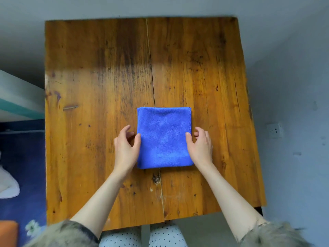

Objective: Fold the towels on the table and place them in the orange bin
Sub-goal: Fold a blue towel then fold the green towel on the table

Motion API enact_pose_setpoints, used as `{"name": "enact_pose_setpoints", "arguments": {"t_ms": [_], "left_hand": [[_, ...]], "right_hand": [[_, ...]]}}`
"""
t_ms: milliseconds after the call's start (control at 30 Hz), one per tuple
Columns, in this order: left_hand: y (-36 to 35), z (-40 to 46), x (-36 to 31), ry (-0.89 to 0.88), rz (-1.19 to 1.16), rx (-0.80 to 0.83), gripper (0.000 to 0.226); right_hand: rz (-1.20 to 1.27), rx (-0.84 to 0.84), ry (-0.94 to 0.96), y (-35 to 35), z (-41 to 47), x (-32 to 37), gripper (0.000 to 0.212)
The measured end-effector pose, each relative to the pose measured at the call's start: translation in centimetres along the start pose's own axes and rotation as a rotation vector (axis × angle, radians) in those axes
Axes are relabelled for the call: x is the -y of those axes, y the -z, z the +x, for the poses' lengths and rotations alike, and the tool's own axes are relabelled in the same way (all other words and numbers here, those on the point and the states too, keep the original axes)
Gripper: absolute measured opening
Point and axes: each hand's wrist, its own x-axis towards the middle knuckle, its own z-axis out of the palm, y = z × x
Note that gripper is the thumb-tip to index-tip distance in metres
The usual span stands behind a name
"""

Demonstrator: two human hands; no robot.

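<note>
A blue towel (163, 138) lies folded into a neat square near the middle of the wooden table (99, 72). My left hand (125, 147) is at the towel's left edge, thumb on top of the cloth and fingers loosely curved beside it. At the right edge sits my right hand (201, 145), its thumb on the cloth and its fingers beside the edge. Whether the fingers reach under the towel cannot be seen. A corner of the orange bin (8, 232) shows at the bottom left, on the floor.
The table's left edge borders a dark blue floral rug (23, 166). A white object (7, 184) lies on the rug, and a white and teal surface (17, 97) stands at the far left. A wall socket (275, 130) is at the right.
</note>
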Motion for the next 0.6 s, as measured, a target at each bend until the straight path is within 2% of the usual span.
{"name": "enact_pose_setpoints", "arguments": {"t_ms": [100, 267, 433, 533, 600], "left_hand": [[0.2, 0.6, -0.5, 0.097, -0.149, 0.059, 0.043], [0.5, 1.8, -1.2, 0.157, -0.125, 0.257, 0.048], [0.6, 2.0, -1.8, 0.096, 0.029, 0.249, 0.052], [0.4, 1.6, -1.2, 0.164, -0.072, 0.264, 0.053], [0.6, 0.8, -0.6, 0.236, -0.192, 0.274, 0.052]], "right_hand": [[0.026, 0.089, -0.130, -0.2, 1.2, 0.8, 0.043], [0.178, 0.160, -0.272, -0.9, 2.8, 1.0, 0.037], [0.197, 0.245, -0.226, -0.6, 3.6, 0.7, 0.028], [0.105, 0.235, -0.145, -0.2, 3.2, 0.8, 0.029], [0.129, 0.247, -0.094, 0.1, 2.6, 0.9, 0.029]]}}
